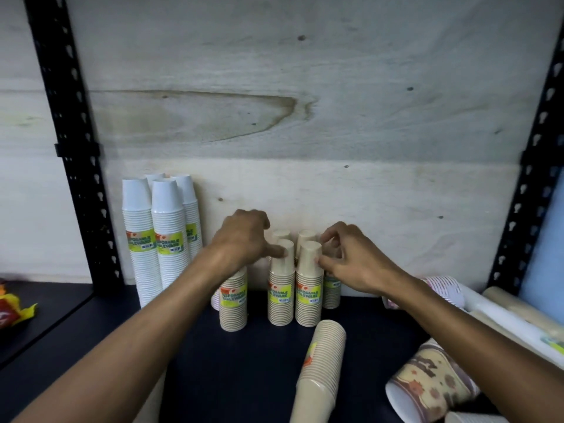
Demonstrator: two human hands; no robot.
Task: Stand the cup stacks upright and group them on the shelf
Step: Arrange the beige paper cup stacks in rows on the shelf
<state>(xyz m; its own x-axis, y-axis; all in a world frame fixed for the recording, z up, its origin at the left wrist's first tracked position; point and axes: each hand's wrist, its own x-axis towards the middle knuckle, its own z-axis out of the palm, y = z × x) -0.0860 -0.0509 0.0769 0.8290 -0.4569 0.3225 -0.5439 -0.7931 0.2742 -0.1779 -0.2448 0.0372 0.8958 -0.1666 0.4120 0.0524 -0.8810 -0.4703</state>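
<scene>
I see both hands at centre frame, over the beige cup stacks (pixel 294 288) that stand upright at the back of the dark shelf (pixel 259 361). The left hand (pixel 244 239) hangs loosely curled, with one finger touching the top of the left front stack; it is not clamped on anything. The right hand (pixel 348 257) has its fingertips (pixel 320 262) pinched against the upper side of the right front stack; whether that is a full grip I cannot tell.

The relation that matters: one tipped beige stack (pixel 320 370) lies on the shelf in the lower centre of the frame, nearer the camera than either hand. Its long axis runs from lower left up toward the standing group. It lies below the right hand, so I judge the right hand the nearer one.

The white cup stacks (pixel 158 236) stand grouped at centre left. More stacks lie tipped at lower right.
</scene>
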